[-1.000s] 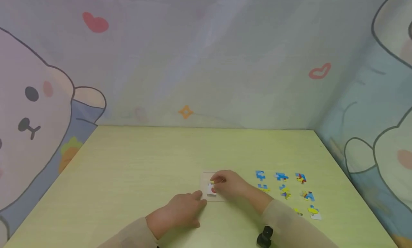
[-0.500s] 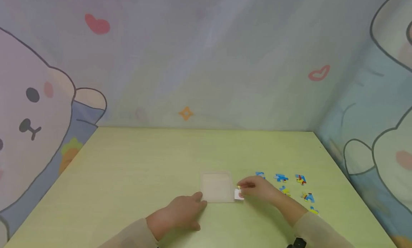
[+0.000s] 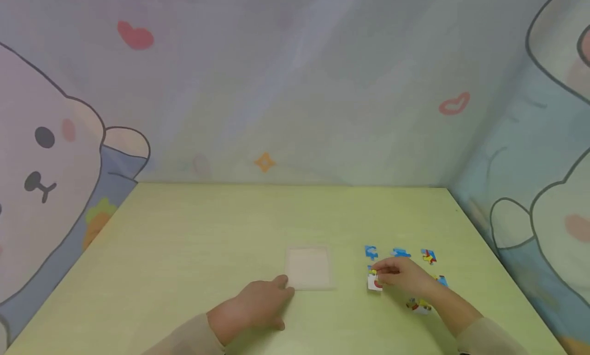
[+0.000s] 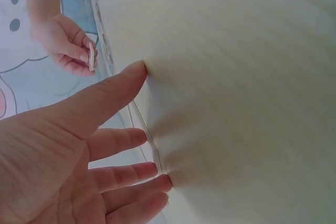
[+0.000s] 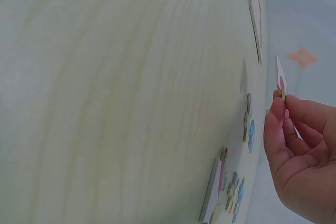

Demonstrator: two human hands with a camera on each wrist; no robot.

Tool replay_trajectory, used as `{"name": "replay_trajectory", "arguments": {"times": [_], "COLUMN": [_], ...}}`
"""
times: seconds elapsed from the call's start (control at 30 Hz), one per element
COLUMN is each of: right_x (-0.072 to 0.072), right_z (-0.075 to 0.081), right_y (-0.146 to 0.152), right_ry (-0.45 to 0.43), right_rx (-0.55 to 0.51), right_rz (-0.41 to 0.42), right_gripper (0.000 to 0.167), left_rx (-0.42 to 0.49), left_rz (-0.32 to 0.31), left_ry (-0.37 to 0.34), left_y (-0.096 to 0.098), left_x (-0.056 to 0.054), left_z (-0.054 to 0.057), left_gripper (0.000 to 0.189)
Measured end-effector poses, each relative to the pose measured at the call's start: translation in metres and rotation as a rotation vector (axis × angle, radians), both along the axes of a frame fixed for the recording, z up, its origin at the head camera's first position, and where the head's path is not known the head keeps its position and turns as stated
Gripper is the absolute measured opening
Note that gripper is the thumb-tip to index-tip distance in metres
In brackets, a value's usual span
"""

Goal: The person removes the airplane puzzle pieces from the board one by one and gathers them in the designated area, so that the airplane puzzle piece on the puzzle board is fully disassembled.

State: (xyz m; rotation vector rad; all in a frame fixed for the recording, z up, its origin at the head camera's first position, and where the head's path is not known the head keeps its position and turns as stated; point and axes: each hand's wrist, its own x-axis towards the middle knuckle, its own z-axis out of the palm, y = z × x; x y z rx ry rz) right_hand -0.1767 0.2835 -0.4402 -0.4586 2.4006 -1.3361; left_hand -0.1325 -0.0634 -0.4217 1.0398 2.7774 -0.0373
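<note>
My left hand [image 3: 255, 304] lies with fingers extended at the left front corner of a square, pale, shallow puzzle tray [image 3: 309, 269]. In the left wrist view the fingertips [image 4: 167, 182] meet the tray's edge, the thumb apart from them. My right hand [image 3: 407, 275] pinches a puzzle piece [image 3: 374, 282], white with red and yellow print, between thumb and fingertips. The right wrist view shows this piece [image 5: 281, 77] held up above the table. Right of the tray, loose puzzle pieces lie spread out, and the right hand and forearm hide some of them.
Along the back of the spread lie a blue piece [image 3: 371, 252], another blue piece [image 3: 400, 252] and a blue, red and yellow one [image 3: 428, 256]. Nearer the front is a yellow and white piece [image 3: 418, 306]. A printed cloth [image 3: 295, 88] rises behind the table [image 3: 207, 232].
From over the tray, my right hand has moved right with the pinched piece to the left side of the spread pieces. The left hand stays at the tray corner.
</note>
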Motion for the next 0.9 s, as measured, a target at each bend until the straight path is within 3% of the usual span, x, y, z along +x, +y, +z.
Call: {"name": "replay_trajectory", "arguments": {"times": [0.37, 0.53, 0.9], "right_x": [0.007, 0.010, 0.014], "right_z": [-0.006, -0.008, -0.004], "right_y": [0.010, 0.009, 0.011], "right_ry": [-0.055, -0.017, 0.085], "right_rx": [-0.020, 0.042, 0.165], "right_rz": [0.045, 0.111, 0.125], "right_gripper": [0.028, 0.023, 0.016], "left_rx": [-0.014, -0.007, 0.000], "left_rz": [-0.018, -0.015, -0.009], "left_ry": [0.058, 0.061, 0.031], "left_y": [-0.002, 0.000, 0.003], "left_x": [-0.001, -0.001, -0.003], "left_z": [-0.002, -0.002, -0.002], "left_gripper": [0.060, 0.056, 0.054]}}
